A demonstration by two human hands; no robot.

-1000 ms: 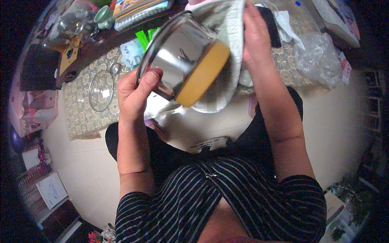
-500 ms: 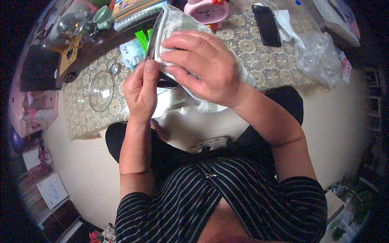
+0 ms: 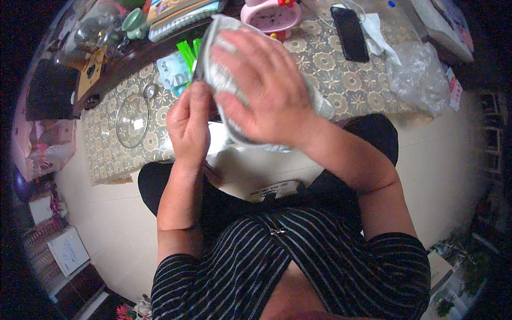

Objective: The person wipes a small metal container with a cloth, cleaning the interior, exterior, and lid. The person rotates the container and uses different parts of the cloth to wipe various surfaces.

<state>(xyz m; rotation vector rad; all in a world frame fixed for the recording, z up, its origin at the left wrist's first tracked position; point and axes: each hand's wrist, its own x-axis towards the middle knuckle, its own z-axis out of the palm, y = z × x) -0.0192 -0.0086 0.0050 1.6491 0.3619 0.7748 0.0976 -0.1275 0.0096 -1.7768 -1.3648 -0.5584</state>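
Observation:
My left hand [image 3: 188, 120] is closed on the lower edge of a flat, dark, thin-rimmed thing [image 3: 200, 65], thumb toward me. It stands tilted above the table, and its kind is hidden. A pale grey-white towel [image 3: 221, 80] covers its right-hand face and hangs down past my wrist. Against this towel lies my right hand [image 3: 261, 85], fingers spread and nearly flat, blurred by motion. Just behind my left hand, a light blue packet [image 3: 173, 70] and bright green strips [image 3: 186, 52] rest on the table.
A glass lid [image 3: 132, 121] lies left on the patterned tablecloth [image 3: 98, 152]. Beyond are a pink alarm clock [image 3: 271, 16] and a green cup [image 3: 135, 24]. At the right sit a black phone [image 3: 349, 34], white tissue [image 3: 380, 37] and a crumpled clear plastic bag [image 3: 418, 77].
My right hand has slid slightly up and left over the towel, its fingers flatter and more spread. The towel's upper corner has dropped a little. My left hand keeps its grip.

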